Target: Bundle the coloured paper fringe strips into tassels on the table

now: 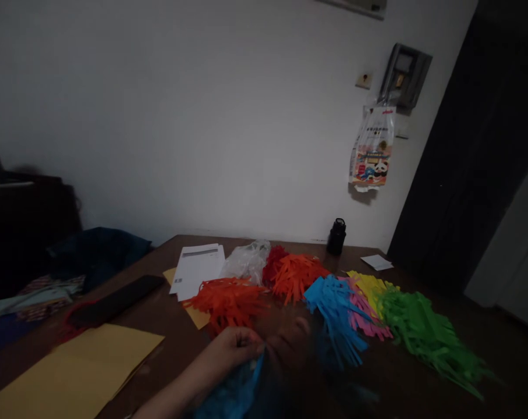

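Note:
My left hand (pixel 233 352) is closed in a pinch on a piece of blue fringed paper (pixel 235 390), which hangs below the fingers toward the bottom edge. Right beside those fingertips is my right hand (pixel 292 340), smeared by motion, so its grip does not show. An orange paper tassel bundle (pixel 231 299) lies just beyond my left hand. To the right of my hands, another blue fringed bundle (pixel 336 311) rests partly over a pink one (pixel 366 314). Farther right are yellow fringe (pixel 368 285) and a large green bundle (pixel 429 329).
On the brown table (pixel 172 349) are yellow paper sheets (pixel 84 369), a long black object (pixel 119 299), white printed sheets (pixel 198 267), a clear plastic bag (pixel 248 262), red fringe (pixel 273 267), more orange fringe (pixel 298 276), a black bottle-like object (pixel 336 237) and a white card (pixel 377 262).

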A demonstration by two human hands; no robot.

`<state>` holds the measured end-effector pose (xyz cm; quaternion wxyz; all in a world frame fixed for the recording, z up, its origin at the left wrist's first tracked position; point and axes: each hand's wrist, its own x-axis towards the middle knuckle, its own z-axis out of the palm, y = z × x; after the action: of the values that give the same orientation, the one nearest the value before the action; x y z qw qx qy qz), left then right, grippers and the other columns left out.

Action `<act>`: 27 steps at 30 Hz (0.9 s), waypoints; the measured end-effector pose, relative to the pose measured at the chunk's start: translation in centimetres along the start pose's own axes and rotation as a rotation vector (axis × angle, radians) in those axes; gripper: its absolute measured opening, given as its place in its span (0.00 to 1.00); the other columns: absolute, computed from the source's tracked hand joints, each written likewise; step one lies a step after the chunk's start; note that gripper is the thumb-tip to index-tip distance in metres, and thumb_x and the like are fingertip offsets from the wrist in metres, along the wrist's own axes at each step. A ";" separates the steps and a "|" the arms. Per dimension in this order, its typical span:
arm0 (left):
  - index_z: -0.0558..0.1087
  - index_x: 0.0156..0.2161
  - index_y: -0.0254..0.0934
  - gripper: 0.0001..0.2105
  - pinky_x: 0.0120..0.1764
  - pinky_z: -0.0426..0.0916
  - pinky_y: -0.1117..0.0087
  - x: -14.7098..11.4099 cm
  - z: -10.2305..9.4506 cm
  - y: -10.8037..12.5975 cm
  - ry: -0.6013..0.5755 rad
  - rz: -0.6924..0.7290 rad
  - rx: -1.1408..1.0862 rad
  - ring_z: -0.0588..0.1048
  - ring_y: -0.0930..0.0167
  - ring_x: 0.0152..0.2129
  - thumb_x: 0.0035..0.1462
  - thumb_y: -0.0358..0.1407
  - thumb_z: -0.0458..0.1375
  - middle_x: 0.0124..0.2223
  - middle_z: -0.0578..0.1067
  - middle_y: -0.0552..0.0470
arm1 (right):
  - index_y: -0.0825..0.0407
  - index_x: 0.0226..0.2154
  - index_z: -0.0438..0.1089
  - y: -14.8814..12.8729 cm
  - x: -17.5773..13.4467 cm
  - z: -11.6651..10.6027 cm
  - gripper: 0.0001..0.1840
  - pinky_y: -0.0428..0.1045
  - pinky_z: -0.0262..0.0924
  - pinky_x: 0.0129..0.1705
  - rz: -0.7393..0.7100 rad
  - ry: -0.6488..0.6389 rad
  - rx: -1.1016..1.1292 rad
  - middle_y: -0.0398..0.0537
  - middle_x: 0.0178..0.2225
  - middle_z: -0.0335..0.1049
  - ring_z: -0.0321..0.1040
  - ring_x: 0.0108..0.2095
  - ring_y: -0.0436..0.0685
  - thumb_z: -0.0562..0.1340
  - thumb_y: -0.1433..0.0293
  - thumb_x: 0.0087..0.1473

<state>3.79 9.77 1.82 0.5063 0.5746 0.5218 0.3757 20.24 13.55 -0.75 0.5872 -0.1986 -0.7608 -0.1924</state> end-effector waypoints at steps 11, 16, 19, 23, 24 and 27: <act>0.69 0.23 0.35 0.26 0.22 0.54 0.75 1.2 -0.2 -0.1 0.184 0.090 -0.179 0.59 0.77 0.16 0.35 0.59 0.65 0.18 0.63 0.61 | 0.50 0.38 0.71 -0.7 0.7 0.7 0.10 0.48 0.63 0.39 0.362 -0.283 0.351 0.46 0.35 0.75 0.72 0.36 0.54 0.55 0.75 0.59; 0.70 0.25 0.36 0.29 0.21 0.59 0.73 2.4 -0.8 -0.6 0.192 0.093 -0.143 0.63 0.75 0.15 0.33 0.64 0.63 0.18 0.68 0.59 | 0.51 0.35 0.76 0.6 0.2 2.4 0.13 0.46 0.66 0.35 0.423 -0.308 0.492 0.47 0.31 0.76 0.73 0.32 0.54 0.55 0.74 0.59; 0.70 0.27 0.36 0.28 0.22 0.61 0.73 2.7 -1.5 -0.4 0.199 0.133 -0.104 0.65 0.74 0.16 0.34 0.61 0.64 0.19 0.69 0.59 | 0.52 0.40 0.76 1.2 0.7 3.1 0.14 0.47 0.67 0.35 0.360 -0.312 0.513 0.48 0.32 0.77 0.74 0.32 0.55 0.55 0.72 0.60; 0.70 0.27 0.37 0.21 0.23 0.61 0.73 2.3 -2.2 0.5 0.228 0.241 0.072 0.67 0.72 0.18 0.49 0.55 0.59 0.21 0.71 0.56 | 0.50 0.41 0.75 1.6 2.0 2.6 0.10 0.45 0.67 0.33 0.523 -0.394 0.536 0.45 0.30 0.76 0.73 0.30 0.54 0.61 0.69 0.57; 0.70 0.28 0.37 0.19 0.24 0.62 0.72 2.3 -2.4 0.8 0.234 0.268 0.129 0.69 0.71 0.19 0.51 0.54 0.57 0.22 0.72 0.55 | 0.49 0.35 0.75 1.7 2.1 2.5 0.07 0.45 0.66 0.31 0.554 -0.441 0.545 0.43 0.27 0.75 0.73 0.28 0.53 0.60 0.68 0.58; 0.69 0.29 0.38 0.16 0.30 0.66 0.72 3.4 -3.8 1.7 0.250 0.298 0.390 0.73 0.68 0.26 0.59 0.48 0.51 0.27 0.75 0.52 | 0.49 0.24 0.70 2.3 1.2 2.8 0.18 0.43 0.62 0.25 0.588 -0.515 0.541 0.41 0.20 0.69 0.69 0.22 0.51 0.54 0.67 0.63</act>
<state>1.08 13.96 3.98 0.2569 0.6810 0.5525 0.4063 18.95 17.06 -0.14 0.4398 -0.2865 -0.8159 0.2425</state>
